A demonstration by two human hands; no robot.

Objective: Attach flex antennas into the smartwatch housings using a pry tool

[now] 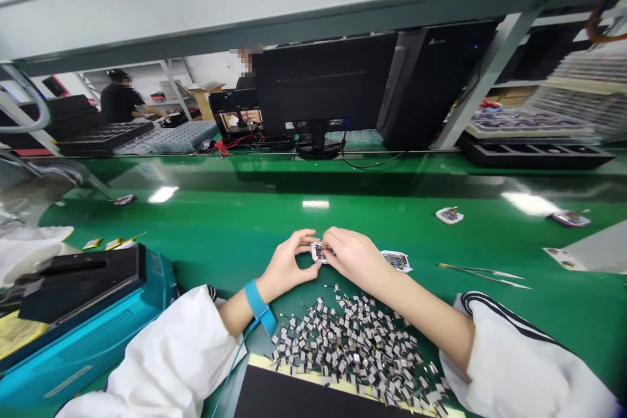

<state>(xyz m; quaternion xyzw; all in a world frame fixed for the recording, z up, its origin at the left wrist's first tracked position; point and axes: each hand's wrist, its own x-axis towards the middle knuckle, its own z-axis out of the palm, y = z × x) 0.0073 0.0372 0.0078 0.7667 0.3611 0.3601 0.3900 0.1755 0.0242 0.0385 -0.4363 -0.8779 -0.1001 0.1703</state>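
My left hand (290, 257) grips the left edge of a small white-cased circuit unit (319, 252) between thumb and fingers. Over that unit's right side bends my right hand (353, 253), its fingertips close together on top; whether a small part sits between them is hidden. A blue wrist strap (259, 305) with a cord circles my left wrist. Just behind my right wrist lies a second white-cased circuit unit (396, 261). In front of my hands spreads a heap of small grey-white parts with short leads (350, 346).
Tweezers (482, 274) lie on the green bench mat (235, 209) at right. Another circuit unit (449, 215) sits farther back. A blue machine (93, 333) stands at left, a black panel (304, 395) in front. Behind are a monitor (323, 85) and two people.
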